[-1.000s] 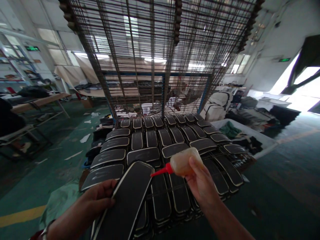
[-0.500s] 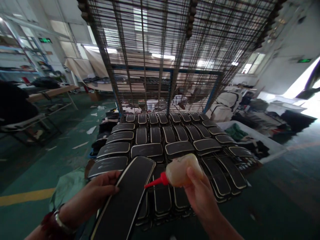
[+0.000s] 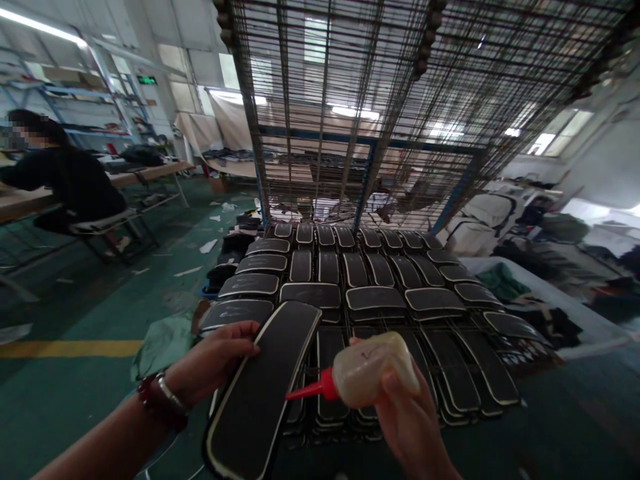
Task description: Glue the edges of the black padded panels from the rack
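Note:
My left hand [image 3: 223,360] grips the left edge of a long dark panel [image 3: 267,387] with rounded corners and a pale line along its border. The panel is held tilted, its far end raised over other panels. In my right hand [image 3: 405,407] is a squeeze bottle [image 3: 375,370] of cloudy yellowish liquid, lying sideways. Its red nozzle [image 3: 307,391] points left, with the tip at the panel's right edge. Whether the tip touches the panel I cannot tell. Similar dark panels [image 3: 323,301] with pale borders lie in rows beneath and beyond.
A tall wire rack [image 3: 345,80] leans up behind the rows of panels. At the left, a person in black [image 3: 70,173] sits at a table. Green cloth [image 3: 163,347] lies left of the panels; a white bin [image 3: 565,340] with fabric stands at the right.
The bottle's nozzle has moved down along the panel's right edge, toward me. My view has turned left, bringing the seated person fully into sight. Both hands keep their holds.

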Available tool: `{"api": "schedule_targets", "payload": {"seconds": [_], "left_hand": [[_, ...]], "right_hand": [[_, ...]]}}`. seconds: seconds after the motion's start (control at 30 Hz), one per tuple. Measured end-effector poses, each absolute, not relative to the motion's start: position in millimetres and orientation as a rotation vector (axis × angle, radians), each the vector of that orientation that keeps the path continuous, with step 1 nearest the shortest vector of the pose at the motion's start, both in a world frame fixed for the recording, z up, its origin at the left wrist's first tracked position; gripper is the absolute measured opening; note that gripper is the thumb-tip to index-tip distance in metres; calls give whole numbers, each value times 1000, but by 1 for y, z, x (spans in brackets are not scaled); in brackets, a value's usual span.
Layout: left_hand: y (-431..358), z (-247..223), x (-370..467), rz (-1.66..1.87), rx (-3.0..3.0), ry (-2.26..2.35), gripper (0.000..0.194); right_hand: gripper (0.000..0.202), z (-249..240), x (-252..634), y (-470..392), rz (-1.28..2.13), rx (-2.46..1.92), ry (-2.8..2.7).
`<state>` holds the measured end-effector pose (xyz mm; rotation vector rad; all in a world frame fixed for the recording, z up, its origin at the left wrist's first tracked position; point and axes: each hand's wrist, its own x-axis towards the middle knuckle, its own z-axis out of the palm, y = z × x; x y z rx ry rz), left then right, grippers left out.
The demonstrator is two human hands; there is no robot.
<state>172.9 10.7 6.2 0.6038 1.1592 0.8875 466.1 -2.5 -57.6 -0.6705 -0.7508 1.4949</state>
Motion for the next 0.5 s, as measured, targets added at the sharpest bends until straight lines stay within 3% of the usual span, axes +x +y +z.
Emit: {"api": "schedule_targets", "payload": {"seconds": [0.5], "left_hand": [[14, 14, 175, 1002, 501, 1281, 17]], "right_hand": [[55, -45, 453, -29, 1549, -741, -744]]}}
